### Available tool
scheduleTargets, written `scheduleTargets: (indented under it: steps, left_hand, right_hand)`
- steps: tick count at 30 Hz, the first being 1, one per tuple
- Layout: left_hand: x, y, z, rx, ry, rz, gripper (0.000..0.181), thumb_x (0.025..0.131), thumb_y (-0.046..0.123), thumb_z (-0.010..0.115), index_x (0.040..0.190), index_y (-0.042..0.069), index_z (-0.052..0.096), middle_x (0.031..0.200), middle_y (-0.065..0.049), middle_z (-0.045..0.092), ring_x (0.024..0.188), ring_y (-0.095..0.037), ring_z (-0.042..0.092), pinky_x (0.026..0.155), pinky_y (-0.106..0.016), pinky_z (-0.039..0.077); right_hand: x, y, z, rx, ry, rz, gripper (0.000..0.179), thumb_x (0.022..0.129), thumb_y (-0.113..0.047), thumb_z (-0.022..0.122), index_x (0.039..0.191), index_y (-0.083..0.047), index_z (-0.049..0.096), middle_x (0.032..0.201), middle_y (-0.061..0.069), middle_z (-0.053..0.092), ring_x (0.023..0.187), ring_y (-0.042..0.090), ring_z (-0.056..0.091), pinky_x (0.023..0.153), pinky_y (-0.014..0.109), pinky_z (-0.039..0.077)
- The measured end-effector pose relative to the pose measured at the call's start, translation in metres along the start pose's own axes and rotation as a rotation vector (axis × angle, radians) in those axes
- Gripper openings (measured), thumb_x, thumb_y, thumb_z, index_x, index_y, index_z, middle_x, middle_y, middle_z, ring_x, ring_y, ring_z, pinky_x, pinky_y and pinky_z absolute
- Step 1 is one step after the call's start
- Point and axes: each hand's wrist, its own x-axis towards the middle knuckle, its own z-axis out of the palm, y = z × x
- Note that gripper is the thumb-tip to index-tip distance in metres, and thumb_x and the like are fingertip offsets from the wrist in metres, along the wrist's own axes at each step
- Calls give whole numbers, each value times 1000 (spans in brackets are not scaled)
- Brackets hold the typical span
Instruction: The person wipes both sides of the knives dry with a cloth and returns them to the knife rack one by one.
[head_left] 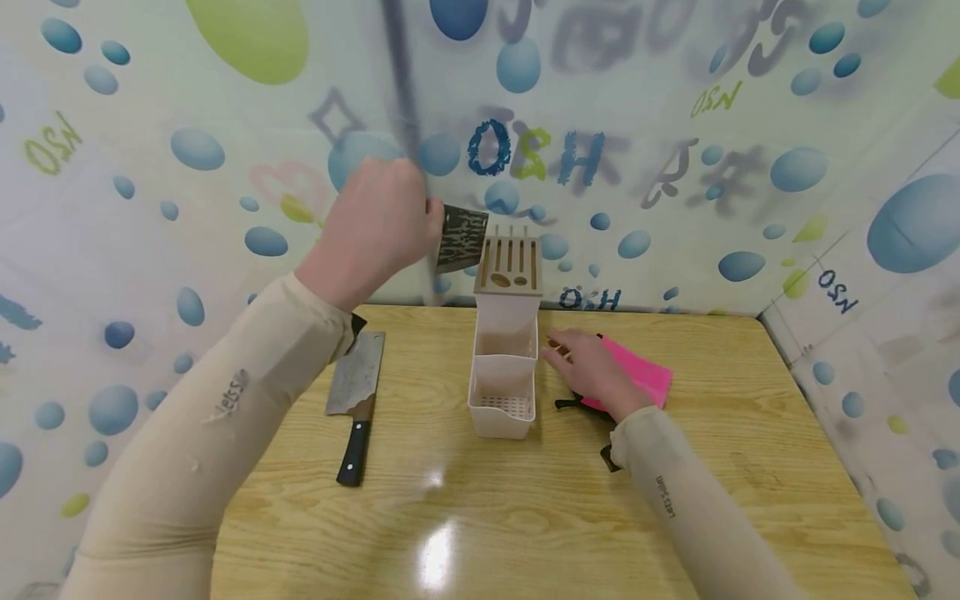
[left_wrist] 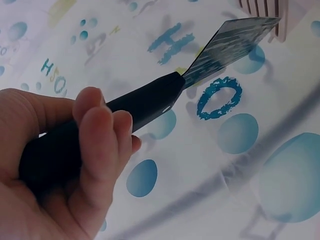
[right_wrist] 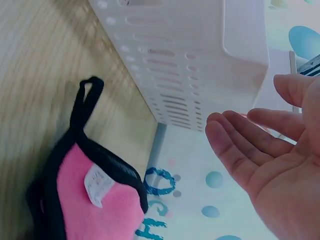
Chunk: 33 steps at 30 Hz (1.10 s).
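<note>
My left hand [head_left: 378, 229], raised above the table, grips the black handle of a kitchen knife [left_wrist: 145, 102]. Its dark patterned blade [head_left: 461, 239] points at the slotted top of a white knife rack [head_left: 506, 325], close to its left edge; whether they touch I cannot tell. Low on the rack's other side is my right hand [head_left: 588, 362], holding nothing, its fingers extended near the perforated wall [right_wrist: 172, 65] in the right wrist view. Beneath that hand, partly covered by it, lies a pink cloth item [head_left: 643, 371] with black trim and a hanging loop [right_wrist: 87, 100].
A cleaver [head_left: 356, 375] with a black riveted handle lies on the wooden table [head_left: 420, 517], left of the rack. Behind the table's far edge rises a patterned wall [head_left: 637, 192], and another stretch of it borders the right side.
</note>
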Motion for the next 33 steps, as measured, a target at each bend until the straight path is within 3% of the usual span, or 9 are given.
scheduleTargets:
  steps: [9,14,33]
  left_hand:
    - [10,1,-2,-18,-16,-48,43,89,1,46,57,16,22,61,3,13,57,-13,13,51,-29,21]
    - [14,3,-3,-3,-16,-40,42,89,1,46,59,16,21,62,3,12,58,-13,12,52,-29,19]
    - [26,9,1,-31,-69,-66,37,82,-1,46,58,15,23,63,2,13,59,-13,12,53,-29,17]
  right_hand:
    - [2,3,17,118,31,8,44,107,-23,57,144,0,58,128,19,69,113,36,68,95,52,54]
    - [1,2,21,162,46,0,39,107,-22,57,139,0,63,131,22,68,115,38,67,95,53,54]
    - [-1,-1,27,185,59,93,43,108,-27,55,145,-6,59,141,19,61,127,36,62,102,53,51]
